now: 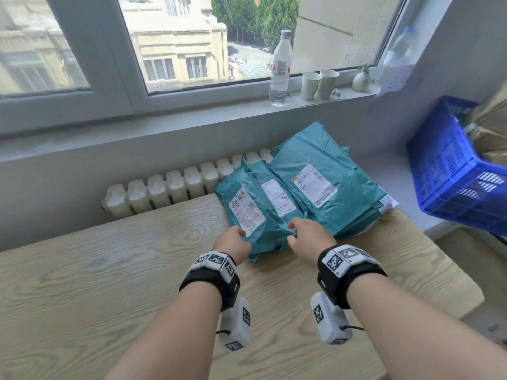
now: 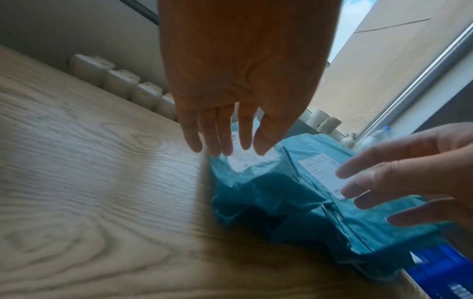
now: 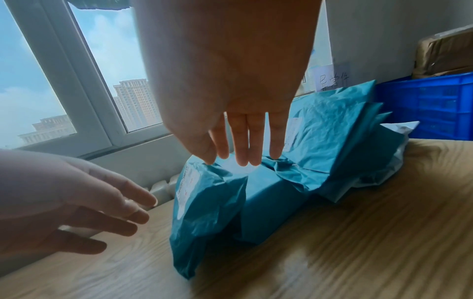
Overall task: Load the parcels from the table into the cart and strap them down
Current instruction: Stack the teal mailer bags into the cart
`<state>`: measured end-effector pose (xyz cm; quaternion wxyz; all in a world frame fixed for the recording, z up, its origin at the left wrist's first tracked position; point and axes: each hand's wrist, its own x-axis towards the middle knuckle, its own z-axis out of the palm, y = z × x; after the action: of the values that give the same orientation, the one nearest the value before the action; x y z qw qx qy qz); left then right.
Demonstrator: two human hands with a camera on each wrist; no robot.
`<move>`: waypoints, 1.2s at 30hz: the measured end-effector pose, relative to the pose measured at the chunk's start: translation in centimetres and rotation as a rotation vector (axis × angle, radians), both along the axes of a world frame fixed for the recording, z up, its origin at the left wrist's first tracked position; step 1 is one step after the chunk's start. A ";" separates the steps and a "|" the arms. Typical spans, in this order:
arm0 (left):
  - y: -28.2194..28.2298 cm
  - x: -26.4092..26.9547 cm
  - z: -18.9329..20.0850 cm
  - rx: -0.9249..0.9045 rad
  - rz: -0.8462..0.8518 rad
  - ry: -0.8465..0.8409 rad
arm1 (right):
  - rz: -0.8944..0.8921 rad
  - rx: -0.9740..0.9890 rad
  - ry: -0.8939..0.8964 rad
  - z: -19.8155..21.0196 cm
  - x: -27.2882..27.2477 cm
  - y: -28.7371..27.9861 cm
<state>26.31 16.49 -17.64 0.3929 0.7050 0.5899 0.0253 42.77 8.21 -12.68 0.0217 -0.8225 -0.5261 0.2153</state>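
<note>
Head view: teal parcels [image 1: 296, 193] lie in an overlapping pile on the far right part of the table [image 1: 109, 270], against the radiator [image 1: 170, 187]. The nearest parcel [image 1: 247, 212] has a white label facing up. The left hand [image 1: 233, 242] is at that parcel's near edge, and the right hand [image 1: 307, 237] is just right of it over the parcel's near right corner. Both palms face down; whether the fingers touch the wrap cannot be told here. A blue crate [image 1: 450, 171] holding brown packages sits right of the table. A bottle [image 1: 279, 69] and two cups [image 1: 319, 83] stand on the sill behind the pile.

Left wrist view: the left hand [image 2: 230, 85] has straight fingers [image 2: 225, 137] slightly spread, their tips over the label end of the nearest parcel [image 2: 268, 194]. The right hand [image 2: 414, 172], fingers spread, is right of it over the next parcel.

Right wrist view: the right hand [image 3: 230, 81] has straight fingers [image 3: 245, 141] close together, tips at the wrap of the pile [image 3: 281, 192]; nothing is pinched. The left hand [image 3: 64, 202], fingers loosely spread, hangs left of the parcels above the table.
</note>
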 end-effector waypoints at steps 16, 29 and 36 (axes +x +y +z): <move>5.6 3.0 -3.1 -0.243 0.340 -0.128 | -0.096 0.067 0.415 -4.4 3.2 9.7; 8.1 4.0 -8.5 -0.436 0.580 -0.386 | -0.144 0.064 0.542 -7.2 2.8 12.6; 7.4 3.6 -7.7 -0.490 0.589 -0.368 | -0.012 -0.028 0.529 -7.5 2.0 12.3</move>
<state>29.93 23.87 -25.38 0.6235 0.3757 0.6749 0.1208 44.81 20.49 -20.18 0.1483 -0.7410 -0.4941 0.4300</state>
